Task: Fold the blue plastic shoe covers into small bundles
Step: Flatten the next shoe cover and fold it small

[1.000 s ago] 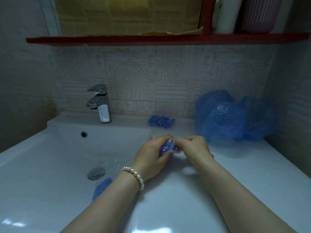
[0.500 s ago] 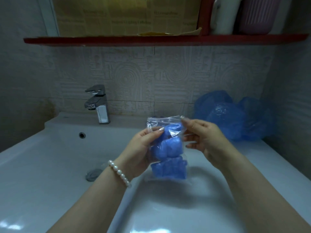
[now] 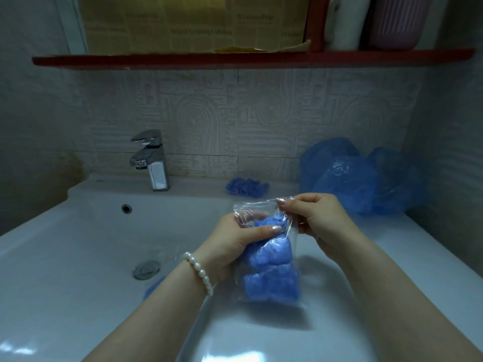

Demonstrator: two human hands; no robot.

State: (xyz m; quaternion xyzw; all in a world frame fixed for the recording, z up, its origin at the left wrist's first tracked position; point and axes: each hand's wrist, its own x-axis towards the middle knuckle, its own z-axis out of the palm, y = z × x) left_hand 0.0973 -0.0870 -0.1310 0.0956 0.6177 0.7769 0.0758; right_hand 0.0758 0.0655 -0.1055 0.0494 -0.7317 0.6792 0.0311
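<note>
Bag: clear plastic bag (image 3: pixel 264 246) held up over the right rim of the washbasin (image 3: pixel 78 244); three or so folded blue shoe-cover bundles (image 3: pixel 270 267) stacked inside, one above another; mouth of the bag uppermost
Left hand: left hand (image 3: pixel 235 239) curled round the bag's left side, thumb laid across the front over the top bundle; pearl bracelet (image 3: pixel 198 273) on that wrist
Right hand: right hand (image 3: pixel 316 218) pinching the top right corner of the bag's mouth between thumb and forefinger; hands close together, both clamped on the bag
Loose covers: heap of unfolded blue shoe covers (image 3: pixel 355 178) on the counter right of the washbasin, against the wall; well apart from the hands
Stray bundles: small folded blue bundle (image 3: pixel 247 188) on the back ledge right of the tap (image 3: pixel 151 160); another scrap of blue (image 3: pixel 154 288) low in the washbasin near the drain (image 3: pixel 146 269), partly hidden by the left forearm
Handling: probably very light, thin and limp; film likely slick and crackly, springing open unless pressed flat; bundles soft and squashable, apt to unroll if let go
Where to hold: bag best taken at the mouth edges, pinched on both sides; loose covers best taken at the elastic rim, then squeezed of air before folding
Risk: bundles may slip out if the bag tips mouth-down over the washbasin
</note>
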